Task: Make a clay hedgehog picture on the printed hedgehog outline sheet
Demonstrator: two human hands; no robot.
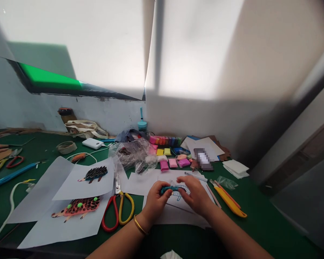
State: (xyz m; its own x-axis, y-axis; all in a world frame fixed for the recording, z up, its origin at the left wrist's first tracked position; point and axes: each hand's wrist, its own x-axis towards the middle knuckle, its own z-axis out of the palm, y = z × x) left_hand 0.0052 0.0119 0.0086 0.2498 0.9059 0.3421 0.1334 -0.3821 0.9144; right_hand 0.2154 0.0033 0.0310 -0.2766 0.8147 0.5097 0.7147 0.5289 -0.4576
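Note:
A teal lump of modelling clay (170, 188) is stretched out sideways above the paper. Fingers and thumb of my left hand (157, 198) are closed round its left end. My right hand (196, 194) pinches at its right end, with the fingers curled over. Beneath both hands lies a white sheet (162, 216) bearing a blue line drawing (176, 194), partly covered by my fingers. To the left, a dark hedgehog figure (96, 173) and a pink-red one with green dots (82, 207) sit on white papers.
Red-and-yellow-handled scissors (118, 212) lie left of my hands. Several coloured clay packets (172, 163) and a crumpled plastic bag (135, 154) stand behind. A phone (203, 159), a yellow cutter (229, 201) and folded white tissues (235, 168) are to the right.

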